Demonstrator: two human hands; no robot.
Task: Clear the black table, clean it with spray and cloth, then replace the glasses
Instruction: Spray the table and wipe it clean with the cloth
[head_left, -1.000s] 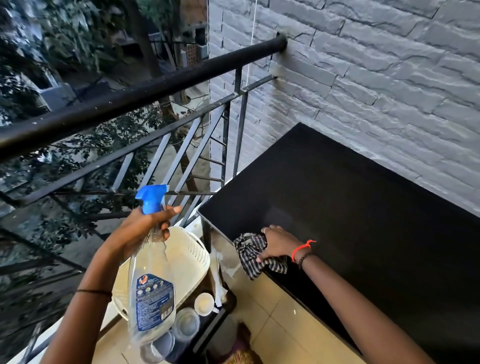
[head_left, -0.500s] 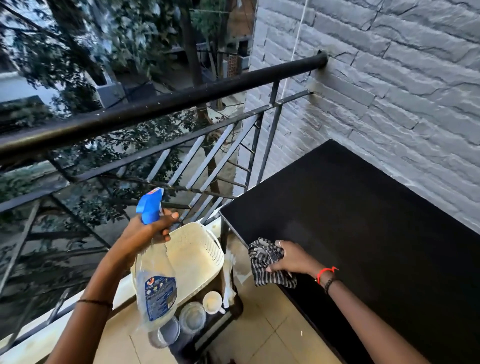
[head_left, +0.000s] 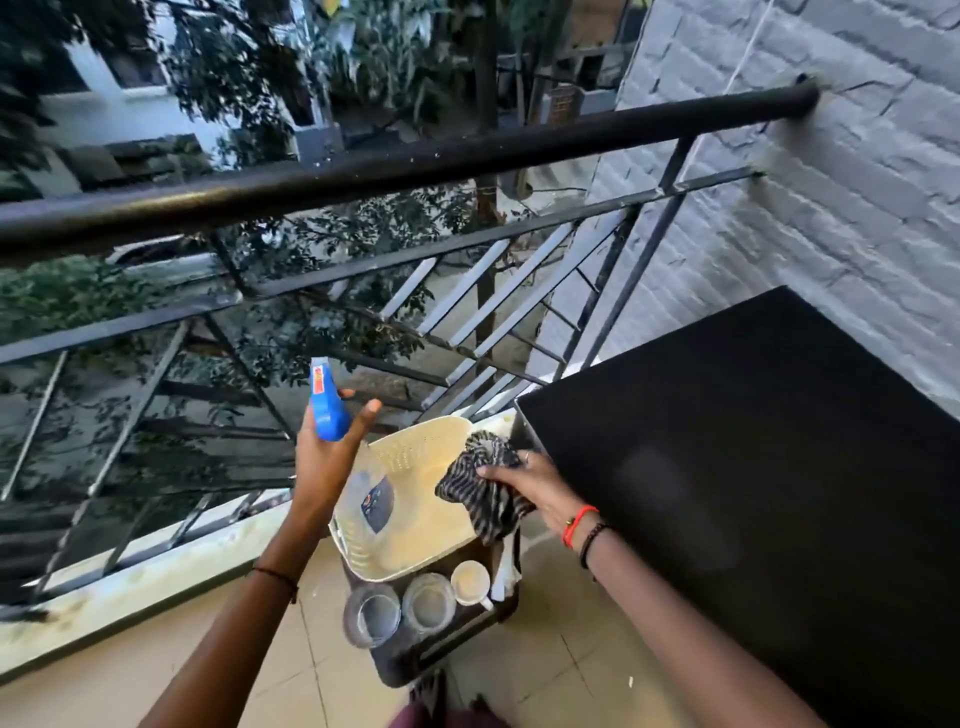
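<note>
Left hand (head_left: 324, 462) grips spray bottle (head_left: 328, 415) neck; right hand (head_left: 524, 480) clutches cloth (head_left: 480, 486), just off black table (head_left: 753, 441), 9 o'clock side. Glasses (head_left: 371, 613) 6 o'clock of hands.

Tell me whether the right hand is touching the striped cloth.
Touching. The head view shows the right hand gripping the bunched striped cloth, fingers curled into its folds, just off the black table's near corner.

Striped cloth (head_left: 483, 491) bunched beside a corner of the black table (head_left: 753, 441), spray bottle (head_left: 328, 415) (blue head) tilted, two glasses (head_left: 371, 613) below
</note>
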